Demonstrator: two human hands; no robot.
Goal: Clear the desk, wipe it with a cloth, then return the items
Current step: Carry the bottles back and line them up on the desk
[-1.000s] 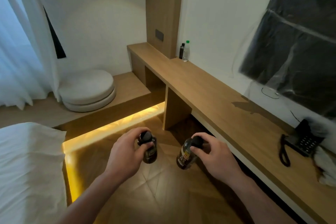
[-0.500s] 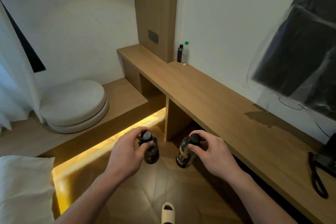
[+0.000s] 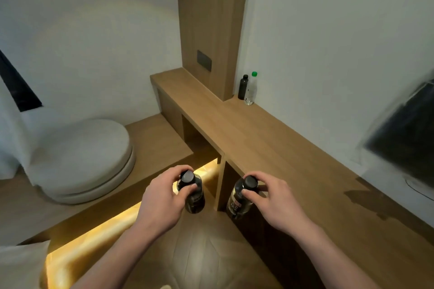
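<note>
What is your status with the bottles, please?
Left hand, right hand each grip a dark bottle. Desk ahead; two bottles at wall.

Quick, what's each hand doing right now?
Left hand: holding a dark bottle by its neck.
Right hand: holding a second dark bottle.

Two bottles (image 3: 247, 88) stand on the desk (image 3: 270, 148) (far end, beside the wall).

White plaster walls (image 3: 89, 30); tall wood column (image 3: 211, 19) with dark switch plate (image 3: 204, 60). Herringbone wood floor (image 3: 202, 260) — warm yellow strip light (image 3: 98, 232) under raised wooden platform (image 3: 152, 138). Round grey floor cushion (image 3: 79, 159) on platform — white curtain (image 3: 9, 143) at left.
</note>
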